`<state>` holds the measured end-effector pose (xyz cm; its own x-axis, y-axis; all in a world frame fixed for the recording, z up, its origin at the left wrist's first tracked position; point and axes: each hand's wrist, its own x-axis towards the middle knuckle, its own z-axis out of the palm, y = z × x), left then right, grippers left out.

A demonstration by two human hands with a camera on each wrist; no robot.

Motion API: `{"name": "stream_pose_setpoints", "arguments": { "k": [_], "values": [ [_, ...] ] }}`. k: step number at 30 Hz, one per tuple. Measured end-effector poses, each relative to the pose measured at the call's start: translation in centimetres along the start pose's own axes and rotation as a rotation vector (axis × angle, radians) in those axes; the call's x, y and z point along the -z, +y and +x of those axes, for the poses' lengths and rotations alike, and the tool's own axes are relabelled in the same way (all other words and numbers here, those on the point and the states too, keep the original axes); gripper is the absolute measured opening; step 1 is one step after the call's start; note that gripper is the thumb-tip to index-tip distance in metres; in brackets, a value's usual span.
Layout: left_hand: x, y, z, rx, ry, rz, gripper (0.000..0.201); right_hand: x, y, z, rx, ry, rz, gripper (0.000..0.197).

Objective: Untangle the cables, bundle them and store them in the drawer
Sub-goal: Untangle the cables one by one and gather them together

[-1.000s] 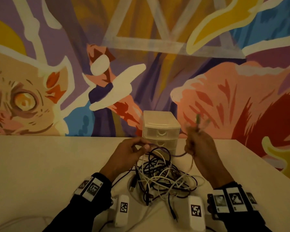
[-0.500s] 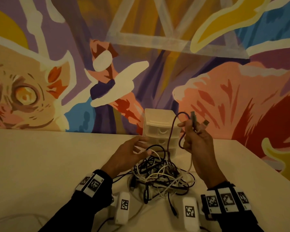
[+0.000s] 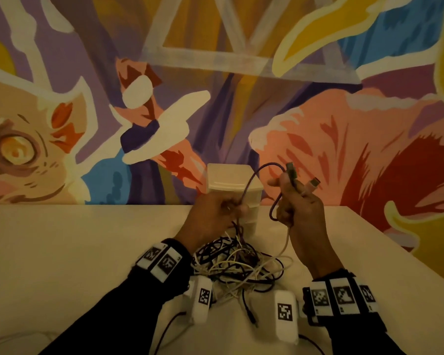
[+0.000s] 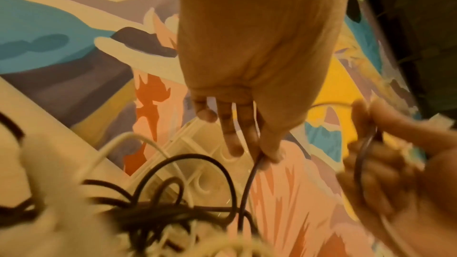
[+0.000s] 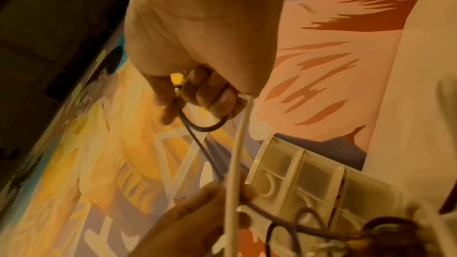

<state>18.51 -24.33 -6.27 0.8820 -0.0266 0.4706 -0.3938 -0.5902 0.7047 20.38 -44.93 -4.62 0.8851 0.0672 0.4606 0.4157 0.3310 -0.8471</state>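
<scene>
- On the table (image 3: 62, 252), at the far edge against the mural (image 3: 344, 149): drawer unit (image 3: 231, 178), drawers closed.
- Near of it, between the wrists: tangle (image 3: 239, 265) of dark and white cables, resting on the table.
- Right hand (image 3: 300, 211), raised right of the unit: fingers curled round purple cable (image 3: 251, 180) and white cable (image 3: 286, 242); both plug ends stick up.
- Left hand (image 3: 213, 216), above the tangle: pinches the purple cable where its loop drops into the tangle.

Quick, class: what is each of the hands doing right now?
Left hand: pinching the purple cable.
Right hand: gripping the purple cable and a white cable.
</scene>
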Motion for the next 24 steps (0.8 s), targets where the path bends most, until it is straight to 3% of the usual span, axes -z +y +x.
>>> {"name": "stream_pose_setpoints", "arguments": {
  "k": [2,4,7,10,14,17,20,23,24],
  "values": [
    [1.5,0.8,0.8,0.023,0.149,-0.13,0.013,1.1,1.0,0.2,-0.05,0.165,-0.086,0.031],
    [3.4,1.2,1.6,0.015,0.307,-0.125,0.015,2.0,2.1,0.3,-0.106,0.297,-0.108,0.032],
    [5.5,1.6,2.6,-0.005,0.372,-0.053,0.023,2.2,2.6,0.3,-0.091,0.333,-0.132,0.019],
    [6.3,2.6,3.0,-0.028,0.365,-0.007,0.021,1.8,2.5,0.3,-0.073,0.254,-0.133,0.02],
    [6.2,4.1,2.7,-0.051,0.386,-0.036,0.018,1.1,2.9,-0.2,-0.134,-0.011,-0.217,0.008],
    [5.4,5.5,2.5,-0.041,0.345,-0.172,0.023,-0.3,3.8,-1.1,-0.129,-0.157,-0.259,0.025],
    [4.1,6.6,2.1,-0.034,0.276,-0.25,0.03,-1.4,4.4,-1.5,-0.096,-0.199,-0.291,0.026],
    [3.7,6.8,1.9,-0.028,0.2,-0.259,0.03,-1.4,4.1,-1.2,0.019,-0.102,-0.289,0.008],
    [3.9,6.3,1.8,-0.017,0.175,-0.207,0.032,-1.1,3.7,-1.1,0.037,-0.064,-0.26,0.011]
  ]
}}
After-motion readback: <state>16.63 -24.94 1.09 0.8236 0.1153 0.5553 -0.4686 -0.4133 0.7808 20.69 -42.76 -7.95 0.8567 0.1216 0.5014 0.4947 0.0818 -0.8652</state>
